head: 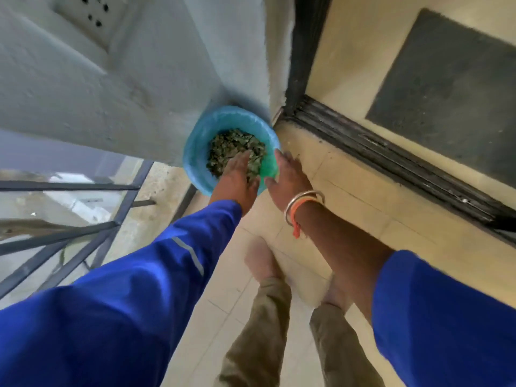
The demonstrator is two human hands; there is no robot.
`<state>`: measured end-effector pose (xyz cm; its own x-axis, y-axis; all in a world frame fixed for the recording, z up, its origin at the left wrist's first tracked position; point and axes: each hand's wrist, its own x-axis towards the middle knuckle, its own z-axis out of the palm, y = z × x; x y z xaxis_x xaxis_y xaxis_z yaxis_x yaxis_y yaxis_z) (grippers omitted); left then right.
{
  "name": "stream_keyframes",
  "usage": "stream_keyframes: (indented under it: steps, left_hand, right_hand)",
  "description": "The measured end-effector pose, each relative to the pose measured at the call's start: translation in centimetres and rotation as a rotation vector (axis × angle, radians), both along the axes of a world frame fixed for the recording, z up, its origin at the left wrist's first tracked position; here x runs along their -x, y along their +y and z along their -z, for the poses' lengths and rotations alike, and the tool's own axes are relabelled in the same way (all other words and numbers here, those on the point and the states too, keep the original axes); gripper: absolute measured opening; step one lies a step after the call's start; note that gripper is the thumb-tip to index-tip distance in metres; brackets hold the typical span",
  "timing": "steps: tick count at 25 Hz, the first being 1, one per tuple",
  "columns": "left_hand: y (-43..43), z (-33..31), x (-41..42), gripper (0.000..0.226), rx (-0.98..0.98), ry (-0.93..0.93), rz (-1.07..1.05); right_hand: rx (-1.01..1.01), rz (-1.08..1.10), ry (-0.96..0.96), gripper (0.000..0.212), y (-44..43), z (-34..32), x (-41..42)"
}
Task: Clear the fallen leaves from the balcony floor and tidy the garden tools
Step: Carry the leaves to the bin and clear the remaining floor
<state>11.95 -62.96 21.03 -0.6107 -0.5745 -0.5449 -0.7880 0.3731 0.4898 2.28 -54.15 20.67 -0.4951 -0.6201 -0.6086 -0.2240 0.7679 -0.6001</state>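
Leaves in one bin

One blue bin stands on the balcony floor, under both hands. One heap of leaves fills it. Left hand is released, fingers straight, over the heap; contact cannot be confirmed. Right hand, just beside it at the rim, is released and grasps nothing.

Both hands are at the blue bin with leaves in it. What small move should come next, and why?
Probably lift both hands clear of the bin. The left hand lies flat over the leaves, the right hand is at the rim with straight fingers, and neither seems to hold anything, so the drop looks done.
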Motion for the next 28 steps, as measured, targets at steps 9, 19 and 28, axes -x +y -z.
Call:
stream_keyframes:
  steps: [9, 19, 28]
  left_hand:
    - [14.6, -5.0, 8.5, 0.073, 0.185, 0.046, 0.598]
    - [53.3, -15.8, 13.3, 0.074, 0.279, 0.174, 1.309]
    - [85.1, -33.7, 10.5, 0.07, 0.312, 0.453, 1.695]
  right_hand:
    - [-0.297, 0.386, 0.309, 0.079, 20.2, -3.8, 1.2]
    - [-0.478, 0.974, 0.419, 0.082, 59.1, -14.5, -1.2]
    - [-0.491, 1.469, 0.447, 0.081, 85.8, -32.8, -9.3]
